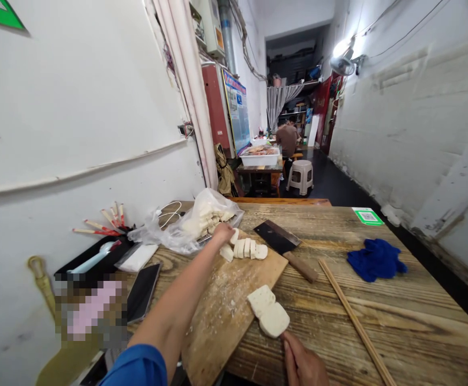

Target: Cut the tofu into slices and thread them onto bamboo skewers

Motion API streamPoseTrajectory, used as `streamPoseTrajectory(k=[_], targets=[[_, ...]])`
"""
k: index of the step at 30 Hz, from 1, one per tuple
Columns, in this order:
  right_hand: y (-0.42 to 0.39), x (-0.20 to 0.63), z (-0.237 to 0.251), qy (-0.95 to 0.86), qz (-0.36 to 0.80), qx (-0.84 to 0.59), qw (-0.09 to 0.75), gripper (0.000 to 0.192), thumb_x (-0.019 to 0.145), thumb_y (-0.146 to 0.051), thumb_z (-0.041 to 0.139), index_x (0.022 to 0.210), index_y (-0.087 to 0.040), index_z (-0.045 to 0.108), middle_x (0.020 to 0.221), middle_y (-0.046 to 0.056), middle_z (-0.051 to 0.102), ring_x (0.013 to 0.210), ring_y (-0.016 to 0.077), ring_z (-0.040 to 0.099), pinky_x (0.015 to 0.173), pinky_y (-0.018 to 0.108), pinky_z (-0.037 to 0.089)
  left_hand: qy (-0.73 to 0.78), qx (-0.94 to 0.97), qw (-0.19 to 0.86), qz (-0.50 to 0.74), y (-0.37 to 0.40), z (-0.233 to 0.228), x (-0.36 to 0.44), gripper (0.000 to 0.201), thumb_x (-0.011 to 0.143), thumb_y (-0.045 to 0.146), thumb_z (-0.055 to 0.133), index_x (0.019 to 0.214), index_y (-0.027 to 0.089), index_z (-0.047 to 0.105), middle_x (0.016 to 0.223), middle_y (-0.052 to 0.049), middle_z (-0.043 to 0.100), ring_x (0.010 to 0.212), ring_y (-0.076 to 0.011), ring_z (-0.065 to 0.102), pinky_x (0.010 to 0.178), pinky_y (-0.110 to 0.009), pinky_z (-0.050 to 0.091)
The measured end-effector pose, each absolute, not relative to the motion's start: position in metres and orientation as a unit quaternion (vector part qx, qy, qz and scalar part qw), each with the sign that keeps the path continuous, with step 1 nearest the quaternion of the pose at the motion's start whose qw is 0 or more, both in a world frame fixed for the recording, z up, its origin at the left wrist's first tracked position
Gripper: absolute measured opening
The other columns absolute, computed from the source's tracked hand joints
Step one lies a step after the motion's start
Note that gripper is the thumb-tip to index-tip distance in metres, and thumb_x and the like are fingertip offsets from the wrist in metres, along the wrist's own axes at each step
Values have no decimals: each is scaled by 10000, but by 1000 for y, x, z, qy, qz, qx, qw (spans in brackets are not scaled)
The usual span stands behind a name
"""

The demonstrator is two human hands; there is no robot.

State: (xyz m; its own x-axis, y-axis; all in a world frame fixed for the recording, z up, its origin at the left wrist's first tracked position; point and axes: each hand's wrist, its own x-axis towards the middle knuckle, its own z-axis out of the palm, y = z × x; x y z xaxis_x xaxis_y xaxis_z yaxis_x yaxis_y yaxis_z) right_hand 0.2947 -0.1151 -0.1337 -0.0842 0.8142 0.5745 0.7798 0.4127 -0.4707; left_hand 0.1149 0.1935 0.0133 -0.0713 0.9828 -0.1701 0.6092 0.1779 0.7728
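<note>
My left hand (223, 232) reaches over the far end of the wooden cutting board (217, 321), its fingers closed on a white slice (235, 236) that looks like steamed bun. Beside it on the board stands a row of several more slices (250, 249). In the foreground my right hand (305, 362) is closed at the lower end of two joined white slices (269, 311), apparently threaded on a skewer. The stick is mostly hidden by the slices and fingers. A plastic bag (207, 212) with more white pieces lies just beyond my left hand.
A cleaver (284, 246) lies at the board's right edge. Long thin sticks (356, 321) and a blue cloth (376, 260) are on the right. To the left are a phone (144, 292) and a black tray (97, 257). A person (287, 140) sits farther back.
</note>
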Motion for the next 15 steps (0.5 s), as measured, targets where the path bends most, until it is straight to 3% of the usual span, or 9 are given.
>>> streamPoseTrajectory(k=[7,11,15], targets=[[-113,298,-133,-736,16,-518,436,318,919,-154,298,1074,-29,547,791,130,703,578,167,670,541,202,534,573,462,559,382,158,32,87,228,825,136,431,1033,150,524,849,-69,658,815,-166,630,739,-316,496],[-112,295,-114,-744,-14,-500,442,293,914,-149,322,1059,-26,545,808,150,702,632,177,680,595,203,544,483,374,675,413,121,34,67,219,855,140,371,1019,98,510,926,-130,641,897,-183,623,792,-344,500],[-110,282,-83,-748,-27,-481,456,283,918,-143,308,1054,-32,529,809,153,701,642,179,681,594,217,550,364,165,778,485,94,15,61,228,845,253,469,1008,98,509,931,-136,638,883,-217,625,788,-387,508]])
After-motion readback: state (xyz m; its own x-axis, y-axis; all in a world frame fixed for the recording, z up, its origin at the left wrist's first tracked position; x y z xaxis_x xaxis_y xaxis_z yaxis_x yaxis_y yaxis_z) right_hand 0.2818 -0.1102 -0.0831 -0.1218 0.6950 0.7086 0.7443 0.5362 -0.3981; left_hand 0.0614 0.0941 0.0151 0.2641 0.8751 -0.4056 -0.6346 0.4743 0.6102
